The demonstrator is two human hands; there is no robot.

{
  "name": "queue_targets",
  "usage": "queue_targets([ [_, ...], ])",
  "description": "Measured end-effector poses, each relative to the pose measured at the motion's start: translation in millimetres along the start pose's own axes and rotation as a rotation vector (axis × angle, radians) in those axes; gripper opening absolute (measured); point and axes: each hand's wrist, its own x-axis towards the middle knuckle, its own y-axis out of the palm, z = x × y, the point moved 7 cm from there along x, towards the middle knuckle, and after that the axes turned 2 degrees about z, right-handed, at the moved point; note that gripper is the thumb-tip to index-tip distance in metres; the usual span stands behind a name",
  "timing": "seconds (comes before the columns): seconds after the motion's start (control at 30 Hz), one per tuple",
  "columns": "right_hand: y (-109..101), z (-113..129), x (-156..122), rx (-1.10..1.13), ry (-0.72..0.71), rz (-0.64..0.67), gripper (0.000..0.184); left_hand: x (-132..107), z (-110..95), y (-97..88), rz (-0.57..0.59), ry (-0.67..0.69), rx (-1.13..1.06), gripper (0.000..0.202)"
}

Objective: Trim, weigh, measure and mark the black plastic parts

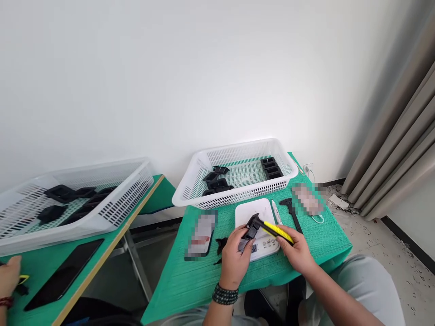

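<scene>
Over a white kitchen scale (242, 210), my left hand (234, 251) grips a black plastic part (252, 227), tilted, by its lower end. Closed around a yellow-and-black knife-like tool (277, 232) is my right hand (299, 253). The tool's dark front end meets the upper edge of the part; its tip is too small to make out. Part of the scale's display is covered by my left hand. Black scraps (221, 245) lie left of that hand on the green cloth (183, 287).
Behind the scale stands a white basket (231, 198) holding several black parts (272, 168). A marker (276, 212) and a black caliper (292, 215) lie at right, a blurred phone (201, 233) at left. On the neighbouring table are another basket (112, 213), a black phone (64, 274) and another person's hand (9, 276).
</scene>
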Motion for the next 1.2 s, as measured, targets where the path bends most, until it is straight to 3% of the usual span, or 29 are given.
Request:
queue_targets([
  [0.1,-8.4,1.6,0.7,-0.011,0.007,-0.068,0.041,1.5,-3.5,0.5,-0.017,0.014,-0.005,0.023],
  [0.27,-3.8,11.1,-0.5,-0.033,-0.036,0.091,0.033,3.2,-7.5,3.8,-0.019,-0.005,-0.045,0.023],
  [0.43,-14.8,9.6,2.5,-0.087,0.004,-0.086,0.035,4.1,-8.0,5.7,-0.011,-0.047,-0.065,0.024],
  [0.5,-17.4,8.1,2.2,-0.081,0.013,-0.097,0.037,4.4,-7.9,6.2,-0.009,-0.062,-0.070,0.024],
  [0.7,-9.8,11.7,-0.2,-0.042,0.001,0.098,0.035,7.1,-11.4,8.6,0.015,-0.069,-0.082,0.026],
  [0.87,-15.6,12.2,4.7,-0.099,0.016,-0.107,0.038,7.2,-10.8,8.7,0.025,-0.098,-0.090,0.027],
  [1.07,-14.1,8.2,4.7,-0.082,0.047,-0.040,0.041,-1.5,7.6,2.7,-0.104,-0.198,-0.142,0.041],
  [1.2,-13.6,10.0,4.6,-0.057,0.047,0.016,0.040,-4.7,8.7,-0.6,-0.191,-0.219,-0.191,0.050],
])
